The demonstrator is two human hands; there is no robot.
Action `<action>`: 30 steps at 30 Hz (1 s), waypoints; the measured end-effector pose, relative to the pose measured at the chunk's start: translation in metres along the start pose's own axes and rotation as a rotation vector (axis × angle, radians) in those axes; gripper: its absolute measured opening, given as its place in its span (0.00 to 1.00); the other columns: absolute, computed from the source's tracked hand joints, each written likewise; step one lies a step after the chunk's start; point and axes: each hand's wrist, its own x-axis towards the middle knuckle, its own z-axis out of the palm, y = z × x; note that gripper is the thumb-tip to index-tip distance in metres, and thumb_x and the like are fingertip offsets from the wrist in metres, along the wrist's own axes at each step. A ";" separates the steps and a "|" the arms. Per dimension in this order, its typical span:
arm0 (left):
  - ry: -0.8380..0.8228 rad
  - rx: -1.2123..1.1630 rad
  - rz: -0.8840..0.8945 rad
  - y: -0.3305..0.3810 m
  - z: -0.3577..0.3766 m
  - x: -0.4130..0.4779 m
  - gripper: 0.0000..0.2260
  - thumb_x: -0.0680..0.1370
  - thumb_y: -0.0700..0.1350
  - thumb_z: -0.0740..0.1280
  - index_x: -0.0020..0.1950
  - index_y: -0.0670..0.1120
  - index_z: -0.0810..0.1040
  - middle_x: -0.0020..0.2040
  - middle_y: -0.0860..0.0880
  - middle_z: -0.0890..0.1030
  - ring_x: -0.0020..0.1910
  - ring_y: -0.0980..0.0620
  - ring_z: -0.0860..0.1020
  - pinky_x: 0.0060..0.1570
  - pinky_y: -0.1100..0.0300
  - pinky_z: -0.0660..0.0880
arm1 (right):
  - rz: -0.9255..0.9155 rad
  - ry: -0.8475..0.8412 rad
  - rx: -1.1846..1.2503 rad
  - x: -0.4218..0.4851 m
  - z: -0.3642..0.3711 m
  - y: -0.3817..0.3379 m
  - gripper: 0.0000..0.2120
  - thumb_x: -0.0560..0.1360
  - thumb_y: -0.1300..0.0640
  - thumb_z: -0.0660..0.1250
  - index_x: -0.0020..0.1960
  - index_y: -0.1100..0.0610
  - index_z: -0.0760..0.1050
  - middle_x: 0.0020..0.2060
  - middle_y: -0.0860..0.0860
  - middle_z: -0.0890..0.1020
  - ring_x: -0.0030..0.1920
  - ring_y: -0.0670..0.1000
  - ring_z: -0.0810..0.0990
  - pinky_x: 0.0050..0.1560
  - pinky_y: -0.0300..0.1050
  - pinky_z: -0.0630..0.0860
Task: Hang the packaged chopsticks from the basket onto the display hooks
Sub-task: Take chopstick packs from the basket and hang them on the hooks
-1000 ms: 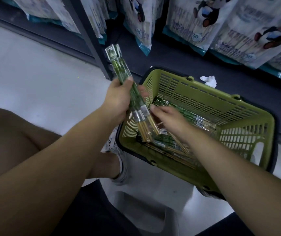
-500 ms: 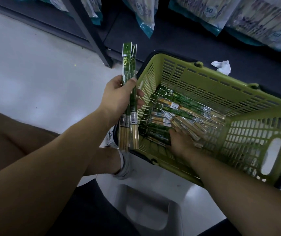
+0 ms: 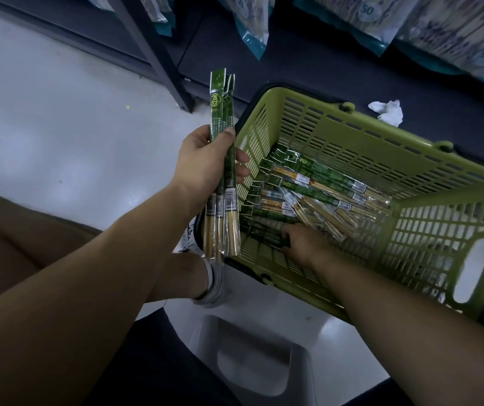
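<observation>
Our left hand (image 3: 202, 168) grips a bundle of chopstick packs (image 3: 216, 112) upright just beside the green basket (image 3: 410, 159). Our right hand (image 3: 302, 244) rests among the loose packs (image 3: 322, 189) inside, and we cannot tell whether it pinches one. Adding another pack could loosen the slick bundle, spilling packs onto the floor (image 3: 59, 127)

You are in a shop, low down at the foot of a display rack (image 3: 103, 30); its dark metal upright (image 3: 152, 51) stands on a pale, smooth floor (image 3: 59, 136), and rows of identical printed bags (image 3: 445, 33), several marked 50, hang along it above the dark bottom shelf (image 3: 308, 71). Beside you sits a green slatted shopping basket (image 3: 352, 124); the packaged chopsticks (image 3: 316, 189) in it are retail packs, all alike, with green header tabs at one end and barcode stickers on the sleeves
</observation>
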 end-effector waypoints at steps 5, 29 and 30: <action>-0.006 -0.003 0.002 0.002 0.001 -0.002 0.06 0.85 0.45 0.64 0.54 0.42 0.74 0.35 0.43 0.84 0.28 0.47 0.81 0.29 0.57 0.79 | -0.020 -0.023 -0.040 0.003 0.000 0.001 0.21 0.79 0.49 0.70 0.70 0.52 0.75 0.66 0.54 0.78 0.63 0.57 0.77 0.60 0.50 0.76; -0.172 -0.530 -0.302 0.022 0.032 -0.029 0.24 0.88 0.54 0.56 0.73 0.37 0.73 0.65 0.38 0.81 0.62 0.42 0.82 0.60 0.51 0.79 | -0.256 0.678 0.592 -0.074 -0.143 -0.117 0.11 0.81 0.46 0.67 0.54 0.52 0.82 0.38 0.51 0.76 0.38 0.47 0.73 0.37 0.44 0.65; -0.222 -0.558 -0.341 0.023 0.030 -0.029 0.28 0.86 0.59 0.56 0.72 0.37 0.74 0.66 0.37 0.81 0.64 0.43 0.81 0.63 0.52 0.77 | -0.229 0.728 0.405 -0.074 -0.140 -0.117 0.15 0.82 0.44 0.62 0.59 0.52 0.81 0.41 0.52 0.74 0.42 0.49 0.71 0.40 0.44 0.64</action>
